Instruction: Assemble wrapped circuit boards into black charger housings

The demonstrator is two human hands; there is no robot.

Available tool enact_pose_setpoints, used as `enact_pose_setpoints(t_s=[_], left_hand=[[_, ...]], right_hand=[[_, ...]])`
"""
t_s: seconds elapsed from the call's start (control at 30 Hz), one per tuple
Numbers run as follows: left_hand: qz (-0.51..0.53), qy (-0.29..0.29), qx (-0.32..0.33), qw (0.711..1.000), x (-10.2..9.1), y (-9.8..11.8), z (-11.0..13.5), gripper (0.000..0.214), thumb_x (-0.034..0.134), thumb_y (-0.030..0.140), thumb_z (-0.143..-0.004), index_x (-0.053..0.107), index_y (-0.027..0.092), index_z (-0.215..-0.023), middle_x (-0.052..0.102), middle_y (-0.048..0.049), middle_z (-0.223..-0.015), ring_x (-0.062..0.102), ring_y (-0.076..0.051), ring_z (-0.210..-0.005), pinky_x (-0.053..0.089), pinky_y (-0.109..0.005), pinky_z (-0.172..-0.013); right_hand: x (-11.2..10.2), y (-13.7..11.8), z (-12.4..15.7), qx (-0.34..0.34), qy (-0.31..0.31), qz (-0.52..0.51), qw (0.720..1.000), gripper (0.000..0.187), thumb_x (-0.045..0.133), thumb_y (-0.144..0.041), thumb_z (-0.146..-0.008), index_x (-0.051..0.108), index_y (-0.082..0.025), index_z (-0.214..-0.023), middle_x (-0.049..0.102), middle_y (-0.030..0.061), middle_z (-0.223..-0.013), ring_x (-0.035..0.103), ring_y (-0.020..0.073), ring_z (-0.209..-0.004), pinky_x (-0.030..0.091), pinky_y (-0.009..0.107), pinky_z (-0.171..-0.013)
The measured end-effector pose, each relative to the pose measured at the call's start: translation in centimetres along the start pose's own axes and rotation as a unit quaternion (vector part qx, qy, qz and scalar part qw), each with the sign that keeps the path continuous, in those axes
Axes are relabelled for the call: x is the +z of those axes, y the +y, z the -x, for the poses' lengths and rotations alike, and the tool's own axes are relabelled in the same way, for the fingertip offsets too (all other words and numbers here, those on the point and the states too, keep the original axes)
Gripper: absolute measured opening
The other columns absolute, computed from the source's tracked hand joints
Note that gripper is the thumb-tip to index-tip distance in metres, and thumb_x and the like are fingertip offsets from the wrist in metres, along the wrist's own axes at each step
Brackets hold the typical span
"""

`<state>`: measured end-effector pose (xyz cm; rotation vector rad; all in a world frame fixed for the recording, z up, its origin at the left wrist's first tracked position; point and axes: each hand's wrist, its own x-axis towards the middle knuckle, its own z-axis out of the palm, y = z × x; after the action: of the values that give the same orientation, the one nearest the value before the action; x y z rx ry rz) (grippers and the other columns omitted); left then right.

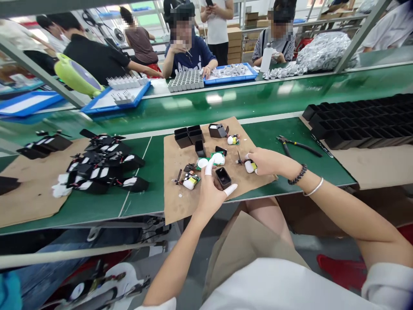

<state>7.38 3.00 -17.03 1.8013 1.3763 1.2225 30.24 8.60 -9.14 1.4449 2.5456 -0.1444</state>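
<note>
My left hand (211, 187), with white finger cots on thumb and index finger, curls around a small black open-topped plastic case (223, 177). To its right, my right hand (266, 161) pinches a small circuit board (250, 166) that carries a white blob and a yellow part, with a dark piece on its left end. Just beyond my left hand lies a green board with white round pads (218, 158). Another board with a yellow part (191, 181) rests left of that hand. A third yellow-part board (233, 139) lies farther back.
Brown cardboard (176, 206) covers the work spot; black cases (189, 136) stand at its back. Pliers (298, 146) lie on the right, near rows of black cases (364, 120). Filled black units (103, 163) are heaped left. Co-workers sit beyond the green line (258, 97).
</note>
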Motion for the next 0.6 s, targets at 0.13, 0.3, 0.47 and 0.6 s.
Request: enact_pose_setpoints(t_s=[0.13,0.3,0.47,0.6], left_hand=[[0.09,-0.054,-0.049,0.993,-0.3,-1.0,-0.1,0.088,0.085,0.022,-0.072,0.045,0.022,-0.149,0.067,-0.008,-0.111,0.053,-0.008,-0.055,0.054,-0.027,-0.054],[0.146,-0.072,-0.095,0.982,-0.4,-2.1,-0.3,0.075,0.09,0.031,-0.068,0.058,0.017,-0.135,0.065,0.0015,-0.079,0.063,-0.015,-0.066,0.059,-0.029,-0.063],[0.163,-0.048,-0.054,0.984,-1.2,-1.0,0.5,0.075,0.093,0.039,-0.066,0.063,0.018,-0.132,0.072,-0.0066,-0.098,0.072,-0.022,-0.089,0.063,-0.034,-0.078],[0.131,-0.038,0.016,0.99,-2.3,1.6,1.7,0.069,0.092,0.038,-0.071,0.066,0.021,-0.133,0.071,-0.0097,-0.114,0.071,-0.023,-0.099,0.062,-0.034,-0.083]], right_hand=[[-0.3,-0.6,-0.5,-0.007,-0.005,0.022,1.0,0.028,0.058,-0.008,-0.086,0.072,-0.007,-0.11,0.075,0.021,-0.104,0.074,0.0322,-0.091,0.041,0.034,-0.063],[-1.2,0.3,-1.0,-0.02,-0.003,-0.037,0.999,0.017,0.061,-0.01,-0.082,0.074,-0.01,-0.092,0.077,0.0174,-0.092,0.074,0.0315,-0.085,0.046,0.034,-0.065],[0.9,1.3,0.1,-0.03,0.139,-0.509,0.849,0.045,0.086,-0.045,-0.072,0.071,-0.017,-0.104,0.078,0.0047,-0.092,0.074,0.025,-0.088,0.06,0.037,-0.081],[3.7,-2.1,2.6,-0.029,0.288,-0.677,0.676,0.069,0.096,-0.059,-0.058,0.069,-0.022,-0.109,0.079,0.0073,-0.107,0.075,0.0289,-0.102,0.062,0.046,-0.092]])
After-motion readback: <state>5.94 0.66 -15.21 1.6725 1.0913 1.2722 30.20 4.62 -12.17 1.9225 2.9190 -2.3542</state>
